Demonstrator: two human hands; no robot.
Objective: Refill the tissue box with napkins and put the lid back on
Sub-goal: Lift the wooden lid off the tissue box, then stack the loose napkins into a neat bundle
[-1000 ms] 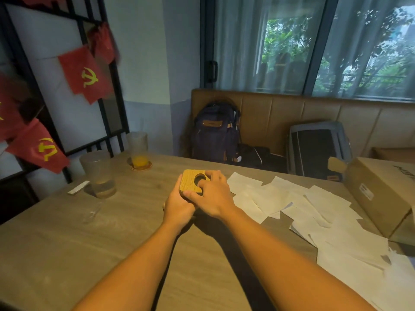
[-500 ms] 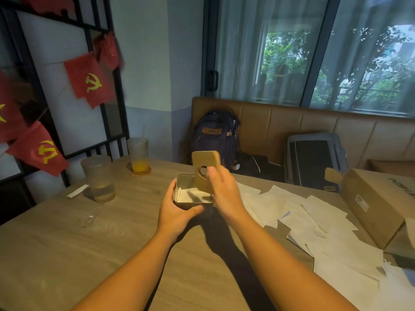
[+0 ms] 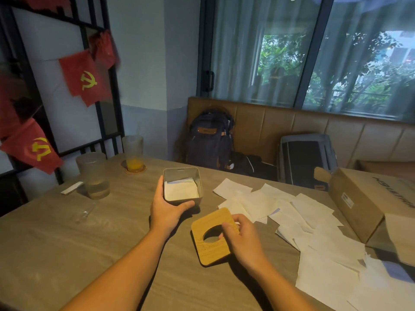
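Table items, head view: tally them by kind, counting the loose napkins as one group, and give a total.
Drinking glasses: 2, one nearly empty, one with orange drink
Tissue box: 1, open, held by the left hand
Wooden lid: 1, under the right hand
Cardboard box: 1
Loose napkin spread: 1
White packet: 1
Total: 7

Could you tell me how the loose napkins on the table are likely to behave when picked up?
The napkins look thin and lie in overlapping sheets with curled edges, so they would probably flop and weigh very little. Because they overlap, lifting one may drag its neighbours. They likely crease easily.
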